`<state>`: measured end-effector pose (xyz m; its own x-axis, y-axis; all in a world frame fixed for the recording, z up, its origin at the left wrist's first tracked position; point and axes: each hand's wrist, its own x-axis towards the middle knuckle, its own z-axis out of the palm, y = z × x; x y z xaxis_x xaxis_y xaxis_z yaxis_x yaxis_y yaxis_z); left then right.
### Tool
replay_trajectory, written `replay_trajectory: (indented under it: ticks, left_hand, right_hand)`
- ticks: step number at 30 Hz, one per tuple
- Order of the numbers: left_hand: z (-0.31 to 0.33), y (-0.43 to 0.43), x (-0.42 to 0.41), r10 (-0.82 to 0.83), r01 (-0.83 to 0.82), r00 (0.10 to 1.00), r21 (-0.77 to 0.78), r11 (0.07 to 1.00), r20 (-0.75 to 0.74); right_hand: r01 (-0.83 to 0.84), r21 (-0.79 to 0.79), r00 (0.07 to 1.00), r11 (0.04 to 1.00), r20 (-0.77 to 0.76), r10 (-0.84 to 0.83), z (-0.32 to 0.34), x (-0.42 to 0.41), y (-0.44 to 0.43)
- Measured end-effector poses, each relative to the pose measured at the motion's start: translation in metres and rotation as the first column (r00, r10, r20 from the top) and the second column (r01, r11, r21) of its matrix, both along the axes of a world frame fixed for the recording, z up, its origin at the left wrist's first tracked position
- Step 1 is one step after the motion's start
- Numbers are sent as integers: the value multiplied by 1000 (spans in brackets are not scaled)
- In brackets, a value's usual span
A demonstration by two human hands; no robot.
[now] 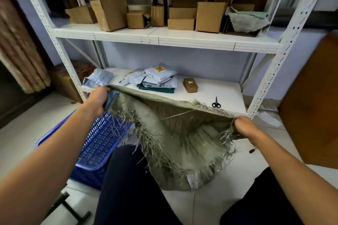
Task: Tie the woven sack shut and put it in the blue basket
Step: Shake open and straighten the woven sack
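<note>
Grey-green woven sack (182, 144) hangs between your two hands, its frayed mouth stretched wide and not tied. Your left hand (97, 101) is closed in a fist round the left end of the rim, fingers curled over the bunched cloth, with a bit of pale blue showing in the grip. Your right hand (246, 127) is clenched on the right end of the rim, knuckles up, loose strands spilling below it. The rim runs taut from one fist to the other, just in front of the front edge of the lower shelf (210, 89). The sack's body sags down from there and its bottom rests on the tiled floor (197, 204) between your knees, where a scrap of white shows near the base.

The blue basket (95, 144) stands on the floor at your left, just beside your left leg. The sack's left part hangs in front of the basket's far corner; the sack is outside the basket.

On the lower shelf, a pair of scissors (216, 103) lies near the front edge toward the right, a small cardboard box (190, 85) sits behind it, and a heap of pale parcels (157, 78) lies at the middle. Cardboard boxes (109, 13) line the upper shelf.
</note>
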<state>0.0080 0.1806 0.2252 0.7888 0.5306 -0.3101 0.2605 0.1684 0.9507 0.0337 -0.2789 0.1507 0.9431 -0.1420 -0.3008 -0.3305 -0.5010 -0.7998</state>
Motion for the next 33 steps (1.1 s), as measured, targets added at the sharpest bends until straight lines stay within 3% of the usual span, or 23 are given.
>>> replay_trajectory:
  ticks: [2, 4, 7, 9, 12, 13, 15, 17, 19, 22, 26, 28, 30, 33]
  left_hand:
    - [-6, -3, 0, -30, 32, 999, 53, 998, -43]
    - [-20, 0, 5, -54, 77, 991, 194, 978, -123]
    - [-48, 15, 17, -119, 163, 974, 230, 960, -193]
    - [-50, 7, 13, -104, 138, 975, 167, 976, -198]
    - [-40, -8, 1, -22, 22, 993, -6, 1000, -116]
    - [-39, -7, 1, 12, -16, 995, -43, 999, -102]
    - [-37, 2, 4, 51, -56, 997, -91, 994, -59]
    - [-36, 13, 7, 108, -111, 993, -63, 992, -50]
    - [-33, 22, 6, 124, -114, 990, 135, 984, -70]
    - [-30, 33, 0, 10, 62, 991, 528, 847, -133]
    - [-28, 52, -11, -209, 423, 902, 673, 606, -379]
    - [-32, 63, -12, -215, 511, 856, 706, 491, -470]
    - [-37, 68, -12, -148, 457, 883, 745, 486, -445]
    - [-39, 72, -7, -27, 305, 927, 712, 633, -373]
  right_hand:
    - [163, 155, 981, 974, 79, -176, 2, 8, -5]
    - [324, 303, 935, 896, 41, -352, -1, 22, -17]
    - [387, 542, 907, 746, -77, -414, -3, 41, -32]
    - [361, 587, 919, 724, -89, -385, 1, 44, -35]
    - [276, 503, 951, 819, -22, -308, 15, 39, -37]
    - [227, 406, 965, 885, 29, -261, 18, 36, -38]
    - [111, 44, 979, 993, 166, -117, 24, 34, -41]
    - [43, -245, 972, 969, 233, 16, 29, 32, -44]
    - [51, -336, 968, 940, 248, 36, 31, 32, -49]
    - [126, -369, 972, 921, 232, -40, 37, 30, -56]
    - [199, -362, 969, 911, 209, -128, 42, 24, -67]
    - [224, -330, 967, 917, 195, -166, 45, 25, -73]
    - [253, -261, 963, 932, 162, -216, 46, 29, -75]
    - [249, -5, 964, 969, 98, -247, 51, 41, -73]
